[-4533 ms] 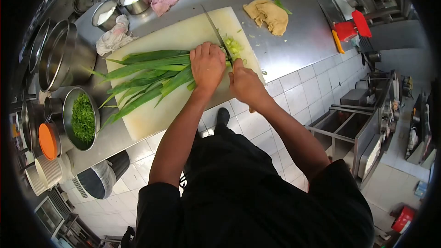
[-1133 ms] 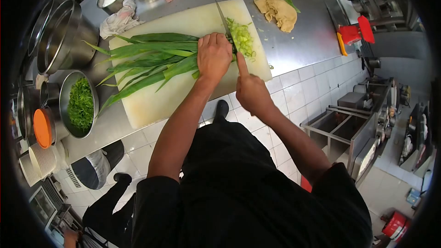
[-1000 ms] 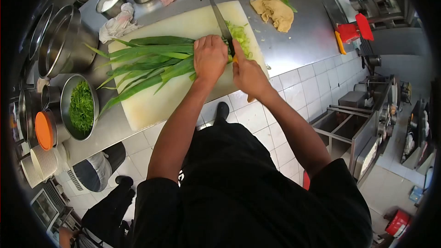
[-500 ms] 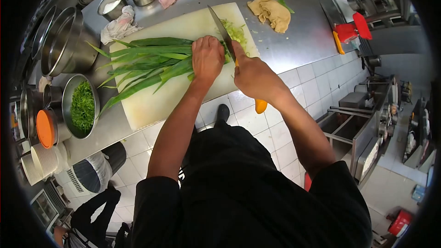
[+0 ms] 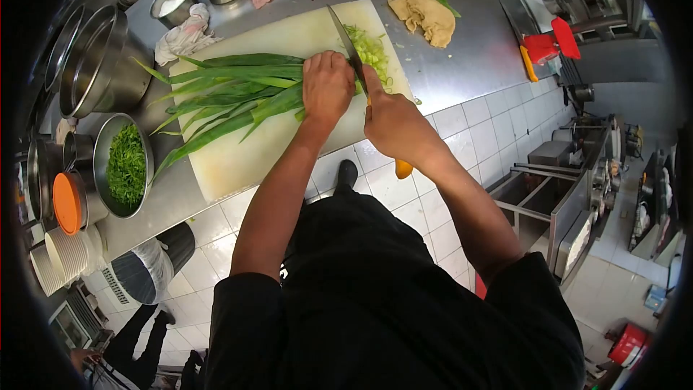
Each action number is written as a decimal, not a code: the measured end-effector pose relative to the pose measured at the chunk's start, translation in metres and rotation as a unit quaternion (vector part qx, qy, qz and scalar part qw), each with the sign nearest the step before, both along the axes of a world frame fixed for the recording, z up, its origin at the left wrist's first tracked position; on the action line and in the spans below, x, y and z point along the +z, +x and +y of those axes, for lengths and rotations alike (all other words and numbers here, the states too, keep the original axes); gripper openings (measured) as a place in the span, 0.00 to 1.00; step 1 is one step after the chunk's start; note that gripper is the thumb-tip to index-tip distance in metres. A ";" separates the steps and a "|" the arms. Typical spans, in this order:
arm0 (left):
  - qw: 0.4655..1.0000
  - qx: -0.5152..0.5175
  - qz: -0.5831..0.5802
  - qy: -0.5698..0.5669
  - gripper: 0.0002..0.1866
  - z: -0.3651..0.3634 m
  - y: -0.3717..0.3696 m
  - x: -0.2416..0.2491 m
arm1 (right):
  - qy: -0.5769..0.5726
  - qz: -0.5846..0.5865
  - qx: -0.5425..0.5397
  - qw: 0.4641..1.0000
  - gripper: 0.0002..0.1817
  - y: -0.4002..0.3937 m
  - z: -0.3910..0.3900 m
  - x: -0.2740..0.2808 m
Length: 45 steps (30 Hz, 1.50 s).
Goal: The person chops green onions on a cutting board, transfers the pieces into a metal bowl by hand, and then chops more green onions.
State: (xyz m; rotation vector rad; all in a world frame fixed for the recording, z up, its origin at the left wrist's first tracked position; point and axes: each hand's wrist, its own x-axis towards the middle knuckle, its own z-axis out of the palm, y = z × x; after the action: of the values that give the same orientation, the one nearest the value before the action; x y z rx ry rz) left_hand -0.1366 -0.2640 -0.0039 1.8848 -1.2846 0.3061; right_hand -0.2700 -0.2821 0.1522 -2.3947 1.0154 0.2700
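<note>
On a pale cutting board (image 5: 224, 173) lies a bunch of long green leafy stalks (image 5: 238, 95), their leaves spreading left. My left hand (image 5: 328, 87) is closed over the bunch's right end, fingers curled and pressing it to the board. My right hand (image 5: 395, 121) grips the yellow handle of a large knife (image 5: 346, 42), its index finger along the blade. The blade stands just right of my left fingertips. Chopped pale green pieces (image 5: 372, 49) are heaped to the right of the blade.
A bowl of chopped greens (image 5: 127, 166), metal pots (image 5: 108, 65) and an orange lid (image 5: 67, 203) are at left. A tan cloth (image 5: 426, 18) and a second knife (image 5: 529, 63) lie at right. Another person's legs (image 5: 137, 339) show at lower left.
My right hand and the knife have shifted slightly left, closer to my left hand. The other person's legs at lower left have moved. The view has shifted slightly.
</note>
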 end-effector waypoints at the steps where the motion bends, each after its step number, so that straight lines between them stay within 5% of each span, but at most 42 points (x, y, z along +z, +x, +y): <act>1: 1.000 0.001 0.000 0.001 0.04 0.000 0.000 0.000 | -0.002 -0.010 -0.003 1.000 0.37 -0.002 0.002 -0.001; 7: 1.000 0.013 -0.008 0.016 0.06 -0.002 0.001 -0.001 | 0.036 0.054 -0.015 0.998 0.38 -0.042 0.030 0.027; 8: 1.000 0.014 -0.004 0.023 0.06 -0.002 0.001 -0.001 | 0.068 0.084 -0.025 0.994 0.47 -0.037 0.030 0.028; 12: 1.000 0.020 -0.002 0.015 0.06 -0.003 -0.001 0.001 | -0.014 -0.088 0.019 0.996 0.42 -0.028 0.012 -0.073; 23: 0.998 -0.007 0.060 -0.005 0.08 0.003 0.003 0.001 | -0.001 -0.139 0.000 0.990 0.43 -0.002 -0.064 -0.093; 29: 0.993 -0.002 0.113 -0.026 0.07 0.003 0.005 0.000 | 0.017 -0.103 0.001 0.995 0.42 0.003 -0.066 -0.082; 36: 0.998 0.002 0.058 0.017 0.05 0.003 0.001 0.000 | 0.040 0.012 0.000 0.999 0.39 0.007 -0.026 0.011; 42: 0.997 0.040 -0.065 0.013 0.06 0.007 -0.002 0.006 | 0.045 0.033 -0.014 0.998 0.38 -0.003 0.002 0.024; 45: 0.999 0.031 -0.025 0.029 0.08 0.006 -0.001 0.002 | 0.038 0.023 -0.016 0.999 0.38 -0.007 0.010 0.018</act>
State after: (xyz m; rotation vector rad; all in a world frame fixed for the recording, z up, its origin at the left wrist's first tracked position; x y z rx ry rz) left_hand -0.1378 -0.2583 -0.0021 1.9808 -1.2813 0.3535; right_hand -0.2767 -0.2717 0.1702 -2.3119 1.0454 0.3457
